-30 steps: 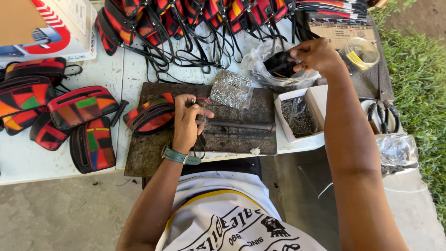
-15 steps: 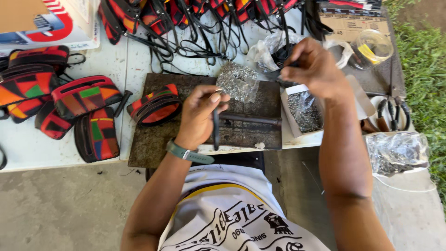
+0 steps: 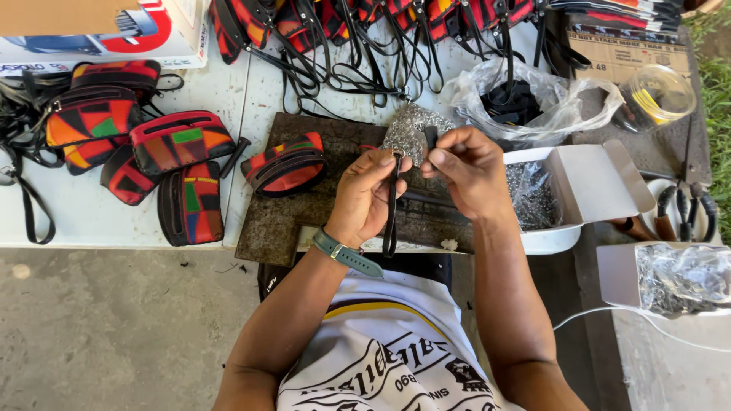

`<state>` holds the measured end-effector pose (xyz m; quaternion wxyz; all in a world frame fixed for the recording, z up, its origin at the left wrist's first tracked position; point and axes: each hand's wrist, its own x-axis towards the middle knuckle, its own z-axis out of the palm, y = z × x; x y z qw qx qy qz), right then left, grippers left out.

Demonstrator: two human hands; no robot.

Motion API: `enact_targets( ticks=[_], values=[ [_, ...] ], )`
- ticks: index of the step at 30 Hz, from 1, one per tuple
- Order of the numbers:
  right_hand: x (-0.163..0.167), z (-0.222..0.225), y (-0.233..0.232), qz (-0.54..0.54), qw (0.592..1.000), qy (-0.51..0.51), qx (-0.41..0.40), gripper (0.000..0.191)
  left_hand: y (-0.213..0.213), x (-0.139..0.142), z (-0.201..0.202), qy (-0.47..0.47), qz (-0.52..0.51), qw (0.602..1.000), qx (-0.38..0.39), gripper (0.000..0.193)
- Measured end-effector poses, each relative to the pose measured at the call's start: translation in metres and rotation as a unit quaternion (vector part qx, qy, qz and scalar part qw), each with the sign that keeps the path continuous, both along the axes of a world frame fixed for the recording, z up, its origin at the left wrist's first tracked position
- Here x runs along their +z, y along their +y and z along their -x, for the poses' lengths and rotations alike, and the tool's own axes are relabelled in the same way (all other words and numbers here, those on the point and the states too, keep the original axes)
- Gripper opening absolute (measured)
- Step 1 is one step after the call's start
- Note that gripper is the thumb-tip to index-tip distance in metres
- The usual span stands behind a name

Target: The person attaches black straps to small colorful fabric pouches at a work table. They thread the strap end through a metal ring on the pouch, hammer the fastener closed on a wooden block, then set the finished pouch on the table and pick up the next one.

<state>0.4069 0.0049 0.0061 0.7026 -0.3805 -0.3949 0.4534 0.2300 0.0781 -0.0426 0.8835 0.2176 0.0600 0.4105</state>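
White desk [image 3: 91, 217] carrying work. Left hand [image 3: 365, 199] pinching narrow black strap [image 3: 391, 213]; right hand [image 3: 468, 171] gripping small dark fitting [image 3: 431, 138]. Advice: keeping strap end steady, aligned.

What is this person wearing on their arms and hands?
Both arms are bare, with no gloves on either hand. The left hand has a watch at the wrist, with a grey-green strap and a small metal buckle. The right hand shows no watch or band. A white shirt with black lettering covers the torso.
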Motion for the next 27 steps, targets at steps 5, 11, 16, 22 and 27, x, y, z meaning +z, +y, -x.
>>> enact_targets(
  ticks=[5,11,16,22,27],
  values=[
    [-0.008,-0.005,-0.019,-0.036,0.998,-0.046,0.015,0.020,0.004,-0.001,0.010,-0.026,-0.018,0.999,-0.001,0.015],
    [-0.018,0.028,-0.008,0.004,1.000,0.008,-0.002,0.013,0.005,-0.013,-0.015,0.146,-0.219,0.936,0.236,0.021],
    [-0.038,0.043,0.008,-0.010,0.989,0.144,0.014,0.012,0.003,-0.025,-0.014,0.050,-0.058,0.994,0.079,0.012],
    [-0.033,0.050,-0.007,-0.072,0.997,0.020,-0.002,0.020,-0.006,-0.010,0.007,0.045,-0.122,0.988,0.086,0.013],
    [-0.001,0.043,-0.028,-0.083,0.975,-0.197,-0.065,0.017,-0.013,0.015,0.023,0.049,-0.215,0.970,0.103,0.016]
  ],
)
